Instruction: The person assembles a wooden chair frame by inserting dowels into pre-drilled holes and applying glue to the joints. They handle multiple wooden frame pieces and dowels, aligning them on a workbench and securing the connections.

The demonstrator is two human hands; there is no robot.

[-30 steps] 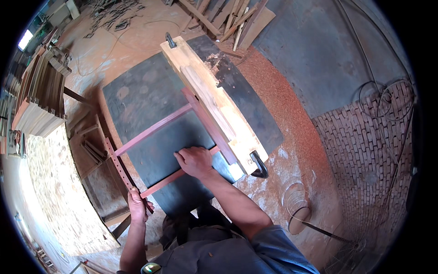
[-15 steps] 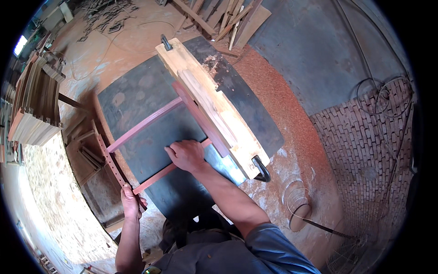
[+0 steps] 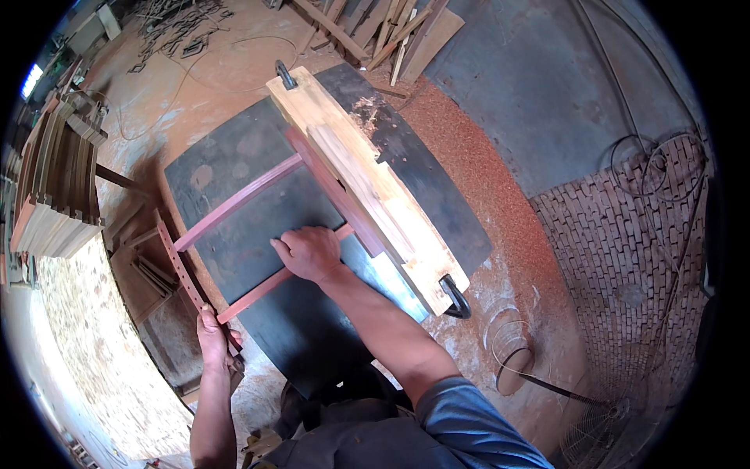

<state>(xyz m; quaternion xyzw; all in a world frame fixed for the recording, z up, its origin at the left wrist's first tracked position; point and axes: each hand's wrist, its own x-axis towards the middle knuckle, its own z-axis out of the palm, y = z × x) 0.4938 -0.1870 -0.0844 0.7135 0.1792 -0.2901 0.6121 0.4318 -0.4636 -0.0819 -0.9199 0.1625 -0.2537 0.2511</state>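
A reddish-pink wooden frame point(image 3: 242, 200) lies on the dark tabletop point(image 3: 226, 156), made of two crosspieces between two long rails. Its left rail point(image 3: 181, 270) carries a row of holes and sits beyond the table's left edge. Near that rail's lower end, my left hand point(image 3: 211, 338) is closed around the wood. My right hand point(image 3: 310, 252) is curled over the near crosspiece, with the thumb pointing left; its fingertips are hidden. The frame's right rail point(image 3: 324, 180) runs beside a pale board point(image 3: 375, 164), which two black clamps point(image 3: 455, 297) hold at its ends.
Stacked notched wooden pieces point(image 3: 58, 184) stand at the left, above a sunlit sheet point(image 3: 78, 336). Scrap boards point(image 3: 383, 35) lean beyond the table. A fan point(image 3: 598, 430) stands at the lower right, near bricks point(image 3: 617, 234). Cables point(image 3: 652, 168) lie coiled on the floor.
The frame has shifted slightly left, away from the clamped board. Both hands have moved left with it, keeping their hold.
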